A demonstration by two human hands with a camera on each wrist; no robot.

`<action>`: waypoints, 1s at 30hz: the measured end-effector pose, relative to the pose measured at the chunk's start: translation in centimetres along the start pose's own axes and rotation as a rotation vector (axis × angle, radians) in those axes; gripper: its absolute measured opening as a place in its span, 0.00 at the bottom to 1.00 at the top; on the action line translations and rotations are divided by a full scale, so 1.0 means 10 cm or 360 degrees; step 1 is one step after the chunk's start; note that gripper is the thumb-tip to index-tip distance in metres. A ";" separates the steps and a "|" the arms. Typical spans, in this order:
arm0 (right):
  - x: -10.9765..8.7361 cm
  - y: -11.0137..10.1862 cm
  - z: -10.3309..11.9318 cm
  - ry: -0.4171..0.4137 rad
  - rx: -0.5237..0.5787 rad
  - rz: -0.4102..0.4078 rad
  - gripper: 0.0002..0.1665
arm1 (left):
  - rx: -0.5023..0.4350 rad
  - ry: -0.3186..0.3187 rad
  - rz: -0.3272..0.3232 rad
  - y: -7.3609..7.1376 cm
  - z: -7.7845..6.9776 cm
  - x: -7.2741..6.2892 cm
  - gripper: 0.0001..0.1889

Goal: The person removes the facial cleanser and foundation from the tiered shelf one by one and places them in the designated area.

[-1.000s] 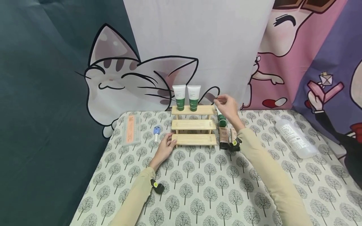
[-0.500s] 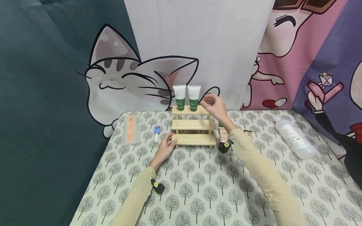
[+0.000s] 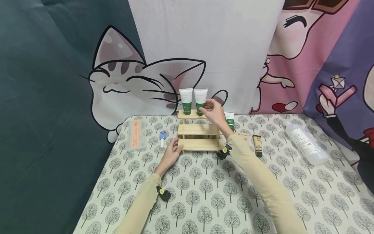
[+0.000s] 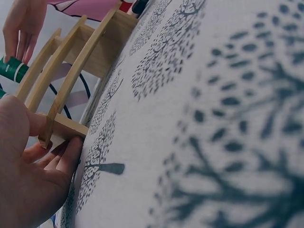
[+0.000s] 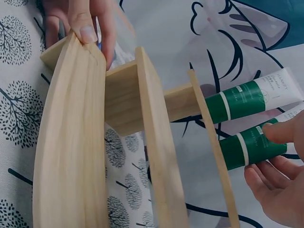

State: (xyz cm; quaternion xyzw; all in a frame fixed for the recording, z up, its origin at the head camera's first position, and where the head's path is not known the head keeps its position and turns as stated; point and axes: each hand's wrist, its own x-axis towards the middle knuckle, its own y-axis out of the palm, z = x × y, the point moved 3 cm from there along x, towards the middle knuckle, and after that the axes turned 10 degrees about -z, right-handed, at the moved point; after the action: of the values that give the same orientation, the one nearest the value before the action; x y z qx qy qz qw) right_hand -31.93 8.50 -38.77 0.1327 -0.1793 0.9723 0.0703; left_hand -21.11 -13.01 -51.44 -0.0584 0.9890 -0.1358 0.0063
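A three-step wooden rack (image 3: 197, 129) stands on the tree-print cloth. My left hand (image 3: 170, 152) grips the left end of its lowest step; in the left wrist view the thumb lies over the board (image 4: 64, 126) and fingers reach beneath. Two white-and-green squeeze tubes stand on their caps on the top step, side by side. At the right-hand tube (image 3: 200, 96) is my right hand (image 3: 215, 113). The right wrist view shows my thumb against this tube's green part (image 5: 244, 149), fingers curled round its other side. The left-hand tube (image 3: 186, 100) stands untouched.
Right of the rack lie another white-and-green tube (image 3: 230, 122), a partly hidden BB cream tube (image 3: 243, 138) and a slim beige tube (image 3: 258, 144). Farther right lies a clear bottle (image 3: 305, 142). At left are a clear plastic case (image 3: 136, 135) and a small blue-and-white item (image 3: 162, 138).
My right hand has moved left from beside the rack to the right-hand tube and now holds it. My left hand has stayed on the lowest step.
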 end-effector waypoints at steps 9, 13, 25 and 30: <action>0.00 0.05 -0.08 -0.0010 -0.0016 -0.0052 0.25 | 0.0010 0.0003 0.0021 0.00 -0.01 -0.01 0.28; -0.01 0.06 -0.09 -0.0034 0.0007 -0.0067 0.24 | 0.0024 -0.0006 0.0016 -0.01 0.00 -0.01 0.28; 0.03 -0.15 -0.11 -0.0013 0.0089 -0.0107 0.25 | 0.0053 0.0057 -0.0017 -0.01 -0.01 -0.01 0.28; 0.03 -0.26 -0.14 0.0003 0.0017 -0.0129 0.26 | 0.0067 0.0070 -0.0023 -0.01 0.02 -0.02 0.28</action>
State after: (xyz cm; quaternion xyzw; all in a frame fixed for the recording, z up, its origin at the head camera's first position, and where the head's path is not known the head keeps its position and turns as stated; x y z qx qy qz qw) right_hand -32.09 11.47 -39.07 0.1394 -0.1685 0.9697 0.1092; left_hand -20.92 -13.12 -51.61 -0.0624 0.9854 -0.1580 -0.0152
